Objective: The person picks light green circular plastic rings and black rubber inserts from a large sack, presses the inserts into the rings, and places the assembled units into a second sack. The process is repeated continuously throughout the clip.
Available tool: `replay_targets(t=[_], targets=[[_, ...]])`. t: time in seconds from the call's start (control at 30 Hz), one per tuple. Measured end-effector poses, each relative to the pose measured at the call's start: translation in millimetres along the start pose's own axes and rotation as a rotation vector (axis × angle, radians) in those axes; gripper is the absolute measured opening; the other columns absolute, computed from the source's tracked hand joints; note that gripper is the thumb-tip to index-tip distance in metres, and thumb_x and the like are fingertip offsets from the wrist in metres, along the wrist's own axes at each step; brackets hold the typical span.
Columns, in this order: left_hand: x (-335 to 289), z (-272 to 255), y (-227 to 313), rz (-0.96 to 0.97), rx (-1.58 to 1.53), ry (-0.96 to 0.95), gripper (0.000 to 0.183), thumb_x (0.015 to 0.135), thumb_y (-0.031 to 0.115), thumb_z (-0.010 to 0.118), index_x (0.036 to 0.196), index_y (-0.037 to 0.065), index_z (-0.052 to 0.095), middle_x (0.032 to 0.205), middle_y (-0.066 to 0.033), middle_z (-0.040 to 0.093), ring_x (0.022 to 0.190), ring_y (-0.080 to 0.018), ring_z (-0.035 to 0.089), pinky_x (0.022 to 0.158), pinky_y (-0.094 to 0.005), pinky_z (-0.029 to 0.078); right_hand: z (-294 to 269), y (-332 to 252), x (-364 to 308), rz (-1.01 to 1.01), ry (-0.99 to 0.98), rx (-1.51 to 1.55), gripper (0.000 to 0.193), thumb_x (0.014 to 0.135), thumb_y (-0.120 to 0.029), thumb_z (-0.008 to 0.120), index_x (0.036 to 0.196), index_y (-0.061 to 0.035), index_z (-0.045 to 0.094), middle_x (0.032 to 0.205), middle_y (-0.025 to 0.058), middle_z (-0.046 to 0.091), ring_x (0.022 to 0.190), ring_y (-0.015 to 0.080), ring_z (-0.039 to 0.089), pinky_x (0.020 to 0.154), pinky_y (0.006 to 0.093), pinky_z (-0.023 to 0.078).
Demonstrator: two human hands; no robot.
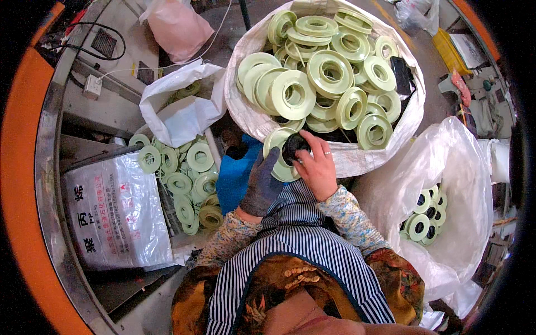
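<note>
Gloved left fingers (266,168) have a grip on a pale green flanged ring (286,173), bare right fingers (317,147) pinching a black round piece (293,146) at its middle. Big white sack (357,159) of similar green rings (314,73) just beyond them, cloudy plastic bag (385,192) off to their right.

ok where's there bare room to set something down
Bare floor shows right of the big sack, bordered by the yellow crate and, below, the clear bag. A narrower patch lies between the pink bag and big sack, crossed by a white cord. Crowded: the big sack, heaped with green rings, and the ring pile left of the blue cloth.
</note>
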State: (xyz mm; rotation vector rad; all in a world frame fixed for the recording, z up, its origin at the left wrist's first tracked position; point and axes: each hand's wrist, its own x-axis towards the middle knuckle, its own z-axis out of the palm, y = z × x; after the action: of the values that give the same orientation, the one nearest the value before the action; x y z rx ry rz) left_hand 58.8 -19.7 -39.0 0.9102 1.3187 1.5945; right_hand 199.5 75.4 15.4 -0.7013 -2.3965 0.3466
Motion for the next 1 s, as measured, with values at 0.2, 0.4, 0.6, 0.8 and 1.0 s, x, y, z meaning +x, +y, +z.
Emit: replay_targets(t=[0.2,0.4,0.6,0.8,1.0], targets=[[-1,-1,33,0.412,0.493,-0.096,0.039,0.100,0.003,0.049,0.138,0.002,0.040,0.135,-0.0215,0.046,0.119,-0.0293,0.055,0.097,-0.0364,0.050,-4,-3,-6,0.104,-0.152,0.241,0.036,0.072,-0.014,0.074,0.101,-0.0056,0.055,0.143,0.0197,0.041,0.115,0.0426,0.053,0.091,0.0457,0.050],[2,-8,37,0.468,0.579,-0.151,0.040,0.098,0.000,0.048,0.137,0.010,0.044,0.142,-0.0237,0.042,0.126,-0.0368,0.050,0.103,-0.0393,0.045,-19,-1,1,0.070,-0.221,0.348,0.073,0.072,-0.014,0.075,0.137,-0.0100,0.044,0.139,0.0206,0.043,0.115,0.0428,0.054,0.091,0.0448,0.051],[-1,-8,39,0.176,0.266,-0.195,0.047,0.092,-0.005,0.053,0.136,0.011,0.046,0.144,-0.0275,0.039,0.130,-0.0447,0.045,0.106,-0.0453,0.042,-25,2,-3,-0.062,-0.303,0.232,0.078,0.070,-0.012,0.075,0.140,-0.0102,0.042,0.140,0.0210,0.042,0.117,0.0418,0.054,0.091,0.0432,0.053],[3,-11,53,0.668,0.665,-0.302,0.046,0.097,0.000,0.050,0.142,0.005,0.039,0.147,-0.0272,0.035,0.133,-0.0411,0.042,0.109,-0.0430,0.038,-31,7,-5,-0.141,-0.283,0.154,0.073,0.074,-0.018,0.075,0.138,-0.0057,0.041,0.139,0.0237,0.043,0.114,0.0382,0.057,0.089,0.0428,0.054],[-11,36,59,0.147,0.231,-0.104,0.056,0.099,0.018,0.051,0.148,-0.001,0.031,0.150,-0.0220,0.034,0.140,-0.0350,0.032,0.116,-0.0417,0.026,-14,-4,-15,0.758,-0.289,0.761,0.040,0.099,-0.030,0.054,0.122,0.0005,0.046,0.088,0.0170,0.069,0.066,0.0244,0.068,0.061,0.0365,0.055]])
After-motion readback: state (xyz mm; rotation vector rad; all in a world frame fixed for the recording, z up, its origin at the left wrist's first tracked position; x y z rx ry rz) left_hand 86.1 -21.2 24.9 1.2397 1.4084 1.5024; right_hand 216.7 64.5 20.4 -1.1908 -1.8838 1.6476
